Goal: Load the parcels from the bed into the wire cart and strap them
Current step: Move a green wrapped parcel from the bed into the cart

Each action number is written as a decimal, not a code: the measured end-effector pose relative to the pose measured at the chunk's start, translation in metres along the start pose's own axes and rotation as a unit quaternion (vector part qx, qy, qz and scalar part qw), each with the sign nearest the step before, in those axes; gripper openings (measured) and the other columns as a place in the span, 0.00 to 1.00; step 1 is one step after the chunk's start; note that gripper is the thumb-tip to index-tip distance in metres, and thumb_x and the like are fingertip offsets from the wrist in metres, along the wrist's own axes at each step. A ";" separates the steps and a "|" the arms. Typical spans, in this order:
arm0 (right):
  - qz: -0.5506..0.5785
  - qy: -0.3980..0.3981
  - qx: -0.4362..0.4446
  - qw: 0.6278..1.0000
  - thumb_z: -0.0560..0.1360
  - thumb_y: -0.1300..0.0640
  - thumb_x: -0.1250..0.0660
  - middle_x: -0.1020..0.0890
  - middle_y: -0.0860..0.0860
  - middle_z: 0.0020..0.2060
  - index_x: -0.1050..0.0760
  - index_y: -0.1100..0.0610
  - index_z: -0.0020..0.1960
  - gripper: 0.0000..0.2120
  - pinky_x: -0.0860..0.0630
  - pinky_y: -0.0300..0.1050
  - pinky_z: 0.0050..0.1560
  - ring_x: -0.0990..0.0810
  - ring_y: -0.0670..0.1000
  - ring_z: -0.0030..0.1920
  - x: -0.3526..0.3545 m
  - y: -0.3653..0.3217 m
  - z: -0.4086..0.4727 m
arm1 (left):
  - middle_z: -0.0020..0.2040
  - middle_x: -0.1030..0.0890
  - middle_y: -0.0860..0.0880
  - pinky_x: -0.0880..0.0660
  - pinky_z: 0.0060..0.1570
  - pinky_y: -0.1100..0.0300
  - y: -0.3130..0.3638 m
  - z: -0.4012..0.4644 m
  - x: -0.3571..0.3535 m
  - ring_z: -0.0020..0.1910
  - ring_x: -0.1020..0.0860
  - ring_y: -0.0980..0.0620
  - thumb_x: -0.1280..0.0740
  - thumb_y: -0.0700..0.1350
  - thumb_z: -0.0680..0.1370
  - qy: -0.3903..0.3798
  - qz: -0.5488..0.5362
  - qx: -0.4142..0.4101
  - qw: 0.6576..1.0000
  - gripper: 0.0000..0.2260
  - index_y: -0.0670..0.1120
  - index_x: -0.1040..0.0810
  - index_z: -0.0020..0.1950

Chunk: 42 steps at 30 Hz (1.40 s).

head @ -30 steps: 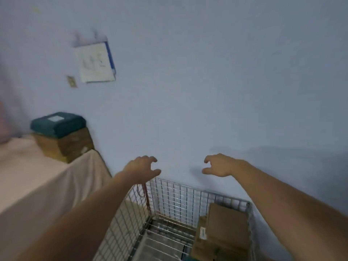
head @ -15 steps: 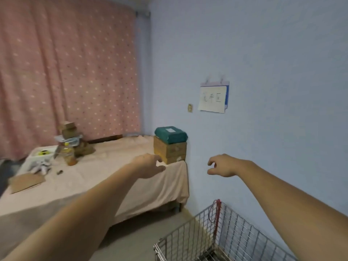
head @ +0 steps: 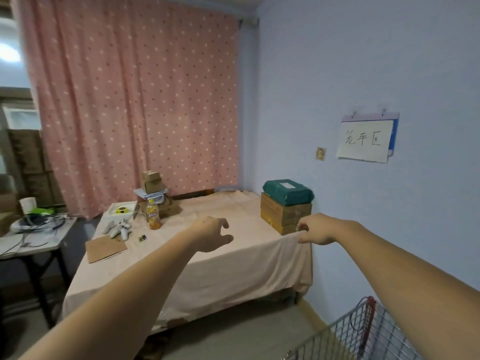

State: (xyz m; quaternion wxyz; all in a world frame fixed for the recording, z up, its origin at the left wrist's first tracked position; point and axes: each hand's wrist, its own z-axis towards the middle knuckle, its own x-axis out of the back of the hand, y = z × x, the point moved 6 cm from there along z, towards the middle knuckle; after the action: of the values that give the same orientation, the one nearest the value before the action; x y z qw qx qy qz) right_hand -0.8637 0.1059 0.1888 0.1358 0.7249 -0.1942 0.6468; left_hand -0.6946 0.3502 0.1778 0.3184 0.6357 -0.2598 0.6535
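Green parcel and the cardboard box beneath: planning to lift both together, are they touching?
Touching. The head view shows the green parcel resting directly on the cardboard box, no gap between.

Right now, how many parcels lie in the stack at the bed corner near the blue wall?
2: a dark green plastic-wrapped parcel lies on top of a brown cardboard box. Other boxes stand far left by the curtain; some may be hidden.

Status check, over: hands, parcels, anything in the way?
Left hand and right hand empty, fingers loosely curled, reaching toward bed. Green parcel sits on brown box at the bed's corner. Cart at lower right. Nothing blocking.
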 end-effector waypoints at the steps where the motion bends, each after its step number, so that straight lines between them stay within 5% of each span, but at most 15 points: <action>1: 0.000 -0.001 -0.001 1.000 0.77 0.39 0.34 0.23 0.52 0.66 0.28 0.52 0.72 0.28 0.23 0.48 0.61 0.23 0.53 0.61 0.000 -0.003 0.010 | 0.67 0.20 0.52 0.31 0.47 0.55 -0.008 0.006 -0.002 0.65 0.23 0.46 0.39 0.65 0.81 0.001 0.001 0.001 1.000 0.25 0.56 0.28 0.75; 9: 0.009 -0.006 -0.006 1.000 0.75 0.40 0.31 0.22 0.50 0.64 0.27 0.51 0.71 0.28 0.25 0.44 0.56 0.23 0.51 0.57 0.014 -0.003 0.102 | 0.68 0.21 0.51 0.30 0.47 0.54 -0.045 0.083 -0.015 0.63 0.22 0.46 0.38 0.65 0.81 -0.005 -0.036 0.017 0.999 0.25 0.55 0.28 0.75; 16: 0.032 -0.020 0.001 0.999 0.75 0.41 0.31 0.21 0.49 0.59 0.27 0.51 0.70 0.27 0.20 0.47 0.56 0.20 0.49 0.53 0.013 -0.004 0.196 | 0.67 0.21 0.49 0.25 0.61 0.51 -0.077 0.162 -0.015 0.64 0.23 0.45 0.37 0.63 0.81 -0.007 -0.047 0.026 0.999 0.24 0.53 0.26 0.73; 29: 0.062 -0.045 -0.049 0.996 0.77 0.43 0.32 0.23 0.50 0.63 0.27 0.49 0.70 0.23 0.17 0.48 0.56 0.20 0.49 0.53 0.000 -0.002 0.368 | 0.68 0.22 0.47 0.25 0.61 0.51 -0.157 0.358 -0.040 0.64 0.23 0.45 0.38 0.63 0.82 -0.050 -0.029 -0.014 0.998 0.23 0.51 0.24 0.72; 42: 0.045 -0.061 -0.133 0.988 0.79 0.44 0.32 0.20 0.53 0.60 0.23 0.55 0.65 0.20 0.23 0.48 0.60 0.21 0.53 0.58 0.011 0.097 0.483 | 0.67 0.20 0.48 0.25 0.64 0.50 -0.117 0.571 -0.073 0.64 0.23 0.46 0.39 0.63 0.82 -0.068 -0.032 -0.105 0.992 0.23 0.51 0.24 0.71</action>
State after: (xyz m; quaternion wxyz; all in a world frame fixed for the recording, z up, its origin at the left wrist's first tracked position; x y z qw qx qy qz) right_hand -0.4796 -0.1977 0.1337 0.1900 0.7287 -0.3190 0.5754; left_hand -0.2282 -0.0037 0.1301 0.3854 0.6496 -0.3276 0.5676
